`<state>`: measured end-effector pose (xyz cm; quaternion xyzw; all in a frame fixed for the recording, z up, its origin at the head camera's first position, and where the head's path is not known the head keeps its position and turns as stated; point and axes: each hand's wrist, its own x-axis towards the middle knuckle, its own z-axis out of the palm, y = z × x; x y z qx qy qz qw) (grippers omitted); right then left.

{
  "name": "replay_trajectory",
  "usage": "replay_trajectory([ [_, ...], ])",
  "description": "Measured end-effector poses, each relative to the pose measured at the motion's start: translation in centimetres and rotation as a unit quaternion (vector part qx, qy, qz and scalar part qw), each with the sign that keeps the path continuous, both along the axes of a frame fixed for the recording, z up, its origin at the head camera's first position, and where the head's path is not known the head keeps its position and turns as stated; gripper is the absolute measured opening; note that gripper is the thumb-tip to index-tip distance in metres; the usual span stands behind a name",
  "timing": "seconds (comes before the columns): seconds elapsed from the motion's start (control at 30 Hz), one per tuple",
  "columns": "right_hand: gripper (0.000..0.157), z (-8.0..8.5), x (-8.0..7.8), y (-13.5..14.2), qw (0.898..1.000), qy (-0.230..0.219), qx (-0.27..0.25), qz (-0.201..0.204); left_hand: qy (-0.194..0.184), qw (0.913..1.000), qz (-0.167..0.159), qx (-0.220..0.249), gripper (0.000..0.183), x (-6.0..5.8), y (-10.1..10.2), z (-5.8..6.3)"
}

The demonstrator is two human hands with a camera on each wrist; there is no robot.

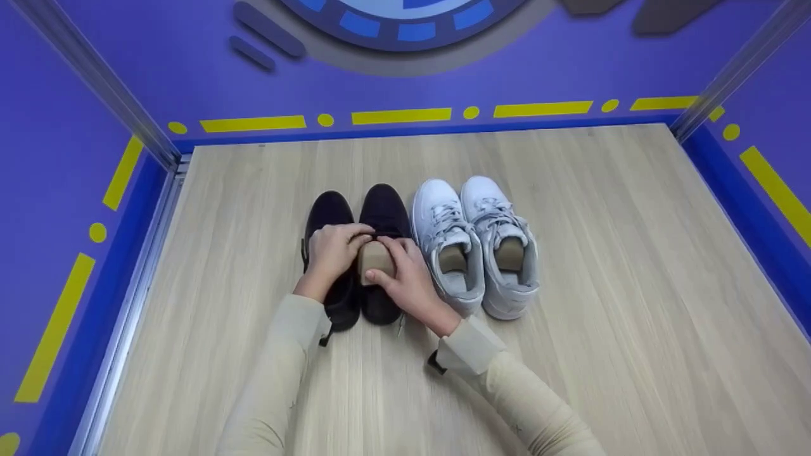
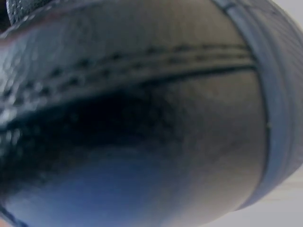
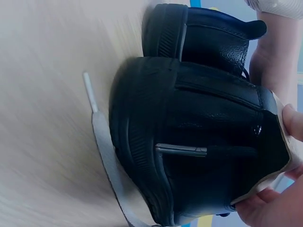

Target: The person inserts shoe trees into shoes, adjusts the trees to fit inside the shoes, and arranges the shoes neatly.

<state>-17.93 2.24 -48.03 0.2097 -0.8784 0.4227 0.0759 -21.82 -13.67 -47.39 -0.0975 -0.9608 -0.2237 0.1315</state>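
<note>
Two black shoes (image 1: 383, 206) stand side by side, toes pointing away. Over the right one's opening, a brown shoe insert (image 1: 376, 261), which looks like cardboard, is gripped between thumb and fingers of my right hand (image 1: 412, 282). My left hand (image 1: 336, 253) reaches across the left black shoe (image 1: 329, 209); its thumb and index finger pinch at the front of the right shoe's opening, though the exact contact is hard to see. The right wrist view shows the black shoe's heel (image 3: 208, 113). Blurred black leather (image 2: 142, 104) fills the left wrist view.
A pair of white lace-up shoes (image 1: 437, 196) stands right beside the black pair, with brown inserts (image 1: 509, 253) inside. One loose lace (image 3: 106, 151) lies on the wood-grain table (image 1: 633, 285). Blue-purple panels (image 1: 393, 95) border the back and sides.
</note>
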Motion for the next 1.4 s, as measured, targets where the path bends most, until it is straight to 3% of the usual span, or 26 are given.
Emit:
replay_trajectory([
  [0.27,0.057,-0.09,-0.08,0.04,0.999,0.030,0.027,-0.012,0.005,0.9996,-0.028,-0.001,0.015,-0.13,-0.18,0.26],
  [0.77,0.054,-0.14,-0.34,0.18,0.999,0.017,0.033,-0.013,-0.016,0.9993,-0.031,0.015,0.013,-0.45,-0.37,0.70],
  [1.13,0.055,-0.43,-0.38,0.02,0.998,0.037,0.045,-0.030,-0.030,0.9991,-0.029,0.010,0.014,-0.28,-0.30,0.85],
  [1.4,0.052,-0.27,-0.51,0.30,0.999,0.020,0.048,-0.009,-0.029,0.9992,-0.025,0.009,0.013,-0.24,-0.28,0.82],
])
